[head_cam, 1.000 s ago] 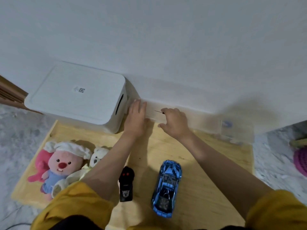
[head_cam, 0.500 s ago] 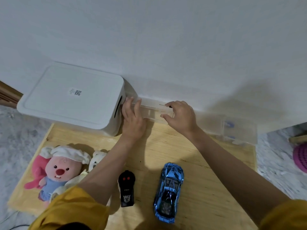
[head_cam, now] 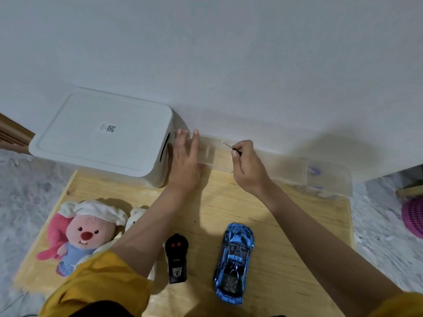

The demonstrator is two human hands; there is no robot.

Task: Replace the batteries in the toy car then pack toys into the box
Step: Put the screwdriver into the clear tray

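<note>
box [head_cam: 100,133] at back left of board [head_cam: 286,225] – plush toys [head_cam: 84,234] before it, remote [head_cam: 176,261] left of car [head_cam: 234,261]

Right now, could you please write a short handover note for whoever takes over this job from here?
Left hand: flat, fingers straight, resting on the clear plastic case by the wall.
Right hand: pinching a small screwdriver over that case.
Blue toy car sits upright on the wooden board, untouched; black remote to its left; pink plush and a white plush at the board's left.
White box has its lid on.
Done: tool fetched. Left: battery swap, then packing all toys.
</note>
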